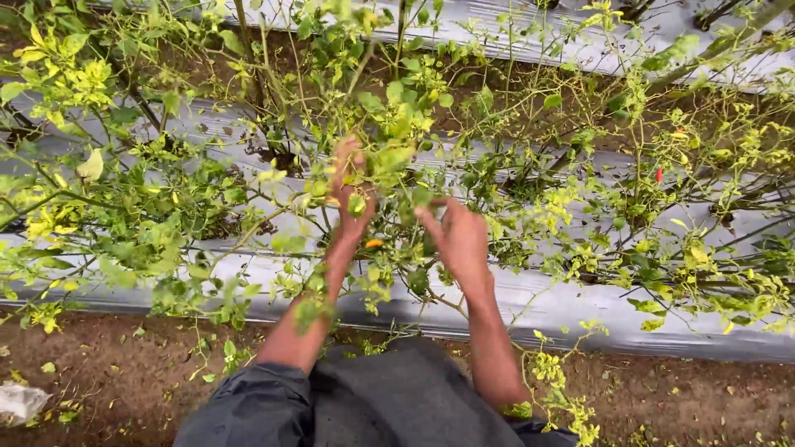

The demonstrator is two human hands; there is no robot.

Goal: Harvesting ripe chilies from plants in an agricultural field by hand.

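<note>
My left hand (349, 184) reaches up into the thin-stemmed, yellow-green leafy pepper bush (397, 124), fingers curled among leaves; whether they grip anything I cannot tell. My right hand (457, 236) is loosely open beside it. A small orange pepper (374, 243) hangs between them; best parting foliage gently.

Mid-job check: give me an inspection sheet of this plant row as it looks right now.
Surface: silver mulch sheet over the bed, brown soil path in front.
Job's things: chili plant with yellow-green leaves; orange chili between the hands; red chili further right.
Clutter: white scrap on the soil, fallen leaves.
Hands: left hand raised among the twigs; right hand beside it, fingers curled; grip unclear.
Cables: nothing seen.
Surroundings: more mulched rows behind.
</note>
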